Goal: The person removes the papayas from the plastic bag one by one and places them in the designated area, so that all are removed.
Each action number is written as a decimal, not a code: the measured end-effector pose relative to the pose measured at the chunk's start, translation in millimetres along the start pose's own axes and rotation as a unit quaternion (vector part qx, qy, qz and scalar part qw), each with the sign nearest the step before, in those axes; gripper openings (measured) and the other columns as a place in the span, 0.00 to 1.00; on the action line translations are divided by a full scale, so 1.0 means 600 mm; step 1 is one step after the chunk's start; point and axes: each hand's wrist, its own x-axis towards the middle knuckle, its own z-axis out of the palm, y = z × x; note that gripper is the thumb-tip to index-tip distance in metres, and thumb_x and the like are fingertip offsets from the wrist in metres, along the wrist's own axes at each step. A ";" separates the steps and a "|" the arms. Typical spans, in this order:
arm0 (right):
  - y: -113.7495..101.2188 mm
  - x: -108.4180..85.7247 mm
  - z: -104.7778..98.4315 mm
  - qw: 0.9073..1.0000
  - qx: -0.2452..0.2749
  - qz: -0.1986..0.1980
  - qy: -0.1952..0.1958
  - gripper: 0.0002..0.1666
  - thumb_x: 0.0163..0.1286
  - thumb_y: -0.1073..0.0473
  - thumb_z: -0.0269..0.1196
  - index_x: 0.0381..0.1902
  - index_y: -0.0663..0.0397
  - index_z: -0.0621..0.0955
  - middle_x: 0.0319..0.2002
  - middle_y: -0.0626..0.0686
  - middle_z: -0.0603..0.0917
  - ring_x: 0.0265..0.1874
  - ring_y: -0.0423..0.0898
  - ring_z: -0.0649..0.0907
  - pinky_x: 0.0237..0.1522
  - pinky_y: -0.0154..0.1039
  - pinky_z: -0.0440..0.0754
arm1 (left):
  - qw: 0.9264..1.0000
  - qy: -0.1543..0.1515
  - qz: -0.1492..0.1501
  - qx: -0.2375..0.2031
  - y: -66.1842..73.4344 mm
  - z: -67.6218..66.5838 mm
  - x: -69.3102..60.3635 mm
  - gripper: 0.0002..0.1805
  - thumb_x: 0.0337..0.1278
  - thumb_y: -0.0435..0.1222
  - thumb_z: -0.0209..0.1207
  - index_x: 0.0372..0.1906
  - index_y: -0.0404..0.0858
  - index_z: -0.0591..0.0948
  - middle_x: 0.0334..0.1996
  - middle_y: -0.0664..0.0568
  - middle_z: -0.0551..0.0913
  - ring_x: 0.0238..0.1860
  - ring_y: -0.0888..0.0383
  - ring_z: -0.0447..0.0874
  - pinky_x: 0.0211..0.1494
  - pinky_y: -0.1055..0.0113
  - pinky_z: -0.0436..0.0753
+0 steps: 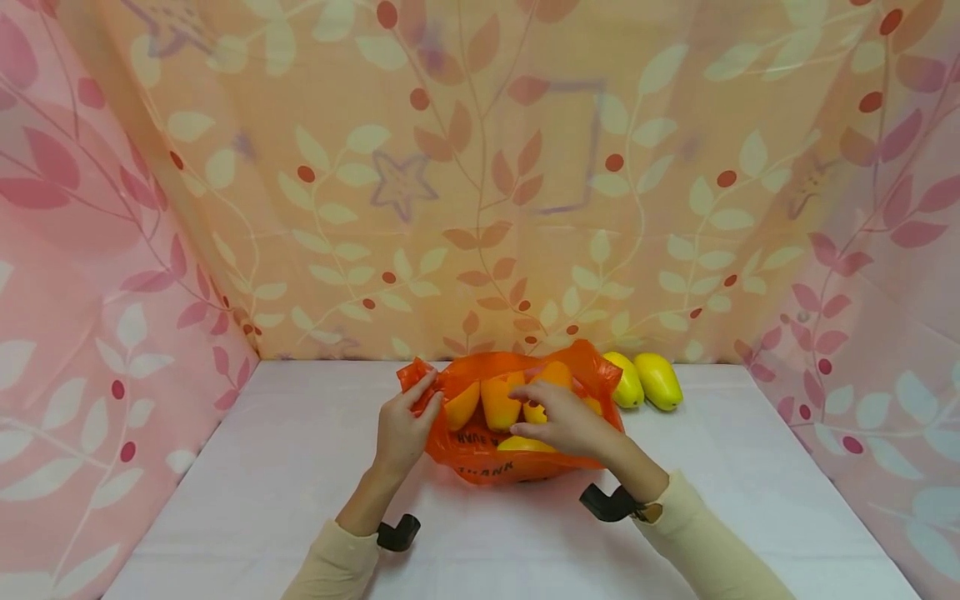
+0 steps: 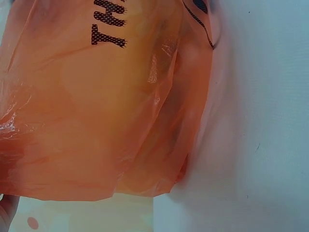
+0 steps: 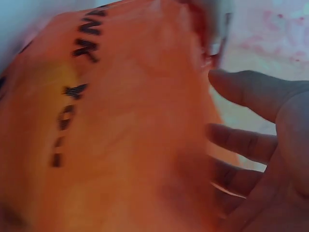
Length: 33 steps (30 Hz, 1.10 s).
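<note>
An orange plastic bag (image 1: 480,471) with dark printed letters lies with its mouth spread, several yellow mangoes (image 1: 501,402) inside it. At the bag's left corner, my left hand (image 1: 401,433) pinches the plastic rim. My right hand (image 1: 562,423) is over the right part of the mouth, its fingers apart and loosely bent, with nothing gripped. In the right wrist view, the thumb stands clear of the bag (image 3: 135,121) while the other fingertips meet its edge. Only a bit of the left hand (image 2: 7,210) shows beside the bag in the left wrist view.
Two yellow-green mangoes, one nearer the bag (image 1: 627,383) and one farther right (image 1: 660,382), lie on the white tabletop (image 1: 262,475) just behind the bag's right side. Leaf-patterned cloth (image 1: 480,208) encloses the table at the back and both sides.
</note>
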 end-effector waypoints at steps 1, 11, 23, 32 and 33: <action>0.005 0.003 0.005 1.000 -0.001 0.005 0.001 0.27 0.65 0.50 0.67 0.59 0.55 0.78 0.52 0.53 0.81 0.51 0.51 0.79 0.54 0.50 0.81 | 1.000 -0.001 -0.001 0.000 0.000 0.000 0.000 0.20 0.56 0.31 0.65 0.56 0.33 0.82 0.47 0.40 0.87 0.39 0.48 0.88 0.37 0.69 0.86; 0.040 0.014 0.041 0.998 -0.038 0.055 -0.018 0.26 0.58 0.60 0.72 0.54 0.63 0.80 0.47 0.61 0.81 0.47 0.55 0.79 0.53 0.53 0.79 | 1.000 -0.007 -0.011 -0.015 -0.003 0.002 -0.003 0.21 0.57 0.31 0.65 0.57 0.33 0.81 0.49 0.40 0.86 0.37 0.49 0.88 0.34 0.77 0.83; 0.051 0.008 0.056 0.990 -0.111 0.079 -0.043 0.23 0.52 0.60 0.75 0.46 0.56 0.83 0.38 0.52 0.79 0.36 0.45 0.76 0.43 0.43 0.79 | 1.000 -0.008 -0.004 -0.017 -0.002 0.002 0.002 0.20 0.58 0.31 0.64 0.57 0.33 0.81 0.49 0.41 0.86 0.34 0.50 0.87 0.29 0.79 0.81; 0.049 0.010 0.073 0.986 -0.126 0.087 -0.060 0.24 0.52 0.62 0.75 0.48 0.57 0.82 0.38 0.52 0.76 0.38 0.48 0.74 0.45 0.44 0.78 | 0.999 -0.016 -0.017 -0.022 0.000 0.001 -0.003 0.21 0.59 0.31 0.64 0.58 0.33 0.80 0.51 0.40 0.86 0.41 0.47 0.88 0.35 0.79 0.82; 0.048 0.010 0.074 0.986 -0.129 0.084 -0.060 0.25 0.52 0.62 0.75 0.48 0.58 0.82 0.38 0.52 0.76 0.38 0.48 0.74 0.45 0.45 0.78 | 0.999 -0.016 -0.017 -0.022 0.000 0.001 -0.003 0.21 0.59 0.31 0.64 0.58 0.33 0.80 0.51 0.40 0.86 0.42 0.47 0.88 0.35 0.79 0.82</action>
